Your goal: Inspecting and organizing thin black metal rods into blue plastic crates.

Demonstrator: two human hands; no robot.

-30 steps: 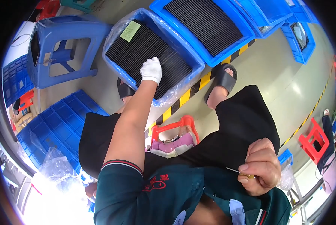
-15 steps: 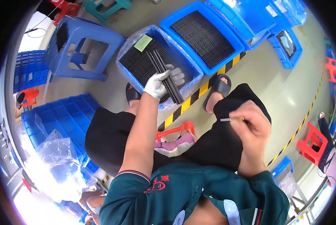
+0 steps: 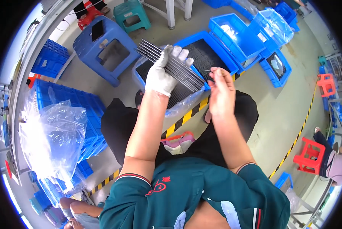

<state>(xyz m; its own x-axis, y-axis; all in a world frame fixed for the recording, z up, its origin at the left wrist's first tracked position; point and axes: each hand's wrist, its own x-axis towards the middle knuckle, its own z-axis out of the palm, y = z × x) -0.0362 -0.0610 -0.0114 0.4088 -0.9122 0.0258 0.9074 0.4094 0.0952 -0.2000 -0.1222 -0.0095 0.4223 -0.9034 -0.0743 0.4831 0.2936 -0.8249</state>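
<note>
My left hand [image 3: 161, 76], in a white glove, grips a fanned bundle of thin black rods [image 3: 184, 71] slanting down to the right. Its thumb lies across them and its fingertips show beyond the far side. My right hand [image 3: 222, 91] is bare and closed in a pinch around a small thin tool [image 3: 208, 71]. The tool's tip points left, close to the lower right ends of the rods; I cannot tell whether it touches. Below the bundle is a blue plastic-lined bin [image 3: 137, 71] with more black rods [image 3: 176, 100], partly hidden by my left hand.
Beside the bin stands a blue tray [image 3: 233, 68] of black strips, with blue crates [image 3: 251, 51] beyond. A blue stool [image 3: 83, 47] carries a dark phone [image 3: 97, 30]. Stacked blue crates [image 3: 90, 97] and clear plastic [image 3: 62, 126] are at left. Another person sits lower left.
The bundle has risen toward me and fanned out in my left hand. My right hand has moved forward and left to the rod ends, still pinching the tool. The view has shifted.
</note>
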